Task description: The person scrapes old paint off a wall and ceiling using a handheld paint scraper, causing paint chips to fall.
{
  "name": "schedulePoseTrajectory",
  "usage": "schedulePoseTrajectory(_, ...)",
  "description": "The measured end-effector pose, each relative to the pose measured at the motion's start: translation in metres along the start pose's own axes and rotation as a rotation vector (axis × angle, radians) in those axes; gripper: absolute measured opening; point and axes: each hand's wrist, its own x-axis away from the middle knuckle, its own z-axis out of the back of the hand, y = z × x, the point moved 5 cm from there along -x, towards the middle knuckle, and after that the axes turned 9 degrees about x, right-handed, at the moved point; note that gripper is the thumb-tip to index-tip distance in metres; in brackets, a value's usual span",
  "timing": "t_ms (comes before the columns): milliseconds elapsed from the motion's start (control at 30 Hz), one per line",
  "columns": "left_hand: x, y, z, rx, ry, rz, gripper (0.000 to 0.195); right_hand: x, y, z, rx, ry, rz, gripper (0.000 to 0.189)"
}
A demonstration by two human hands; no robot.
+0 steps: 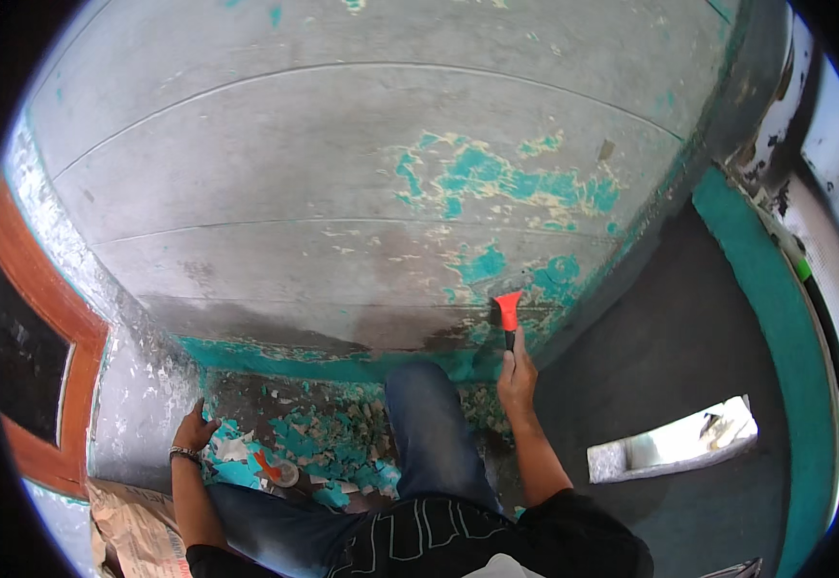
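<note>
My right hand (517, 377) is closed around the dark handle of a red scraper (509, 309). The scraper's wide end lies at the grey wall (267, 159), beside patches of turquoise paint (488, 265). More turquoise paint with pale, ragged edges (477, 170) remains on the wall farther up. At the lower left, my left hand (195, 431) is at the edge of the white side wall, its fingers apart and no object seen in it. Loose paint flakes (318, 444) cover the floor below the wall. An orange-red tool (267, 466) lies among them next to a small round container (287, 474).
A brown paper sack (134, 527) lies at the lower left, below a wooden frame (87, 339). On the right are a dark wall (669, 339) with a bright rectangular opening (679, 441) and a turquoise border (759, 282). My bent knee (423, 404) is close to the wall.
</note>
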Motion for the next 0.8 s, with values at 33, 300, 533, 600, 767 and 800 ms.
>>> schedulePoseTrajectory(33, 0.004, -0.001, 0.0, -0.001, -0.022, 0.013, 0.081, -0.004, -0.001, -0.003, -0.057, -0.044, -0.089, 0.047)
schedulePoseTrajectory(300, 0.002, -0.012, -0.007, -0.091, 0.017, -0.06, 0.079, -0.159, -0.124, 0.005, -0.168, -0.062, -0.015, 0.052)
schedulePoseTrajectory(533, 0.022, 0.012, 0.005, 0.13, -0.036, -0.07, 0.073, -0.011, -0.014, -0.016, 0.019, -0.2, -0.118, 0.047)
schedulePoseTrajectory(600, 0.028, 0.006, 0.003, 0.168, -0.05, -0.109, 0.073, 0.062, 0.016, -0.008, 0.063, -0.359, -0.199, 0.051)
schedulePoseTrajectory(767, 0.037, 0.001, -0.001, 0.172, -0.087, -0.069, 0.071, 0.162, 0.024, 0.031, 0.0, -0.777, -0.81, 0.049)
schedulePoseTrajectory(800, 0.038, 0.001, -0.001, 0.181, -0.079, -0.077, 0.071, 0.164, 0.022, 0.032, 0.005, -0.779, -0.814, 0.049)
